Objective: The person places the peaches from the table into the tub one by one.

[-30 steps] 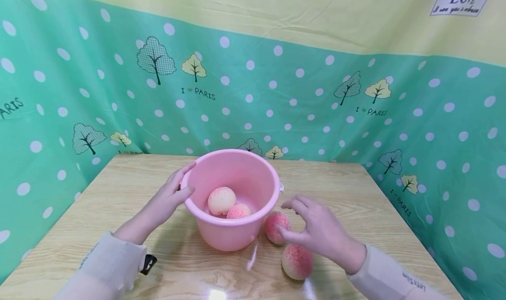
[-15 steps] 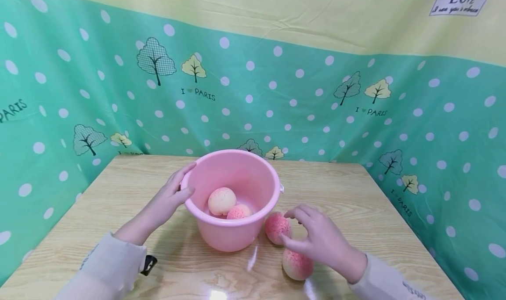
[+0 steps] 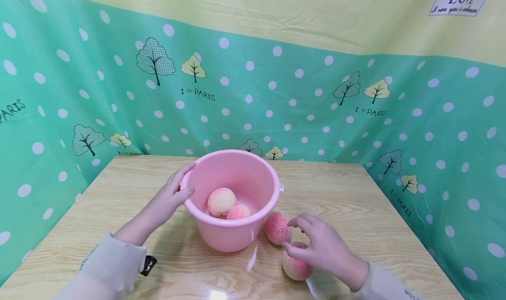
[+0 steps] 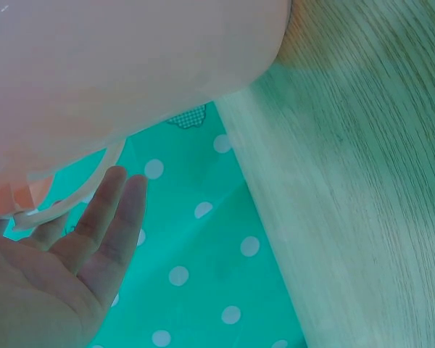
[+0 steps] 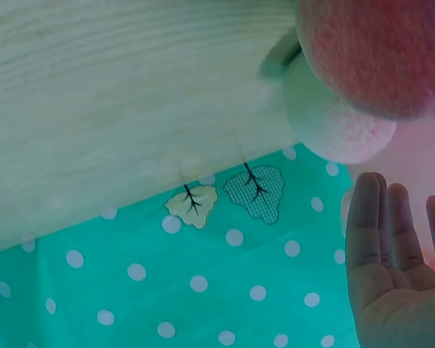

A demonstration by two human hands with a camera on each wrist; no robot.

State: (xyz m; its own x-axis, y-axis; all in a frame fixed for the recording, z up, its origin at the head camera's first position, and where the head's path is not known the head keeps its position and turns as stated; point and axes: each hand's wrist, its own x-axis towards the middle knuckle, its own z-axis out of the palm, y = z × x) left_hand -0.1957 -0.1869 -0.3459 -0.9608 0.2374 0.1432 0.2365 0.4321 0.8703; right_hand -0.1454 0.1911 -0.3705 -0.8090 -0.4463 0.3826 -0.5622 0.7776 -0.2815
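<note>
A pink bucket (image 3: 227, 238) stands on the table with two toy peaches inside, one pale peach (image 3: 221, 200) and one pinker peach (image 3: 239, 211). My left hand (image 3: 168, 201) holds the bucket's left rim, thumb over the inner side and fingers outside; the left wrist view shows those fingers spread near the white handle (image 4: 80, 199). Right of the bucket lies a red-speckled peach (image 3: 276, 228), and nearer to me a pink and cream peach (image 3: 294, 267). My right hand (image 3: 326, 249) hovers over the nearer peach, fingers bent loosely and apart, partly covering it.
The wooden table (image 3: 324, 181) is enclosed by a green and yellow polka-dot cloth (image 3: 253, 84) behind and at both sides. A small black object (image 3: 148, 265) shows beside the left sleeve (image 3: 108, 265).
My right hand has moved down and toward me, from near the red-speckled peach to over the nearer one. My left hand, the bucket and the peaches have stayed in place.
</note>
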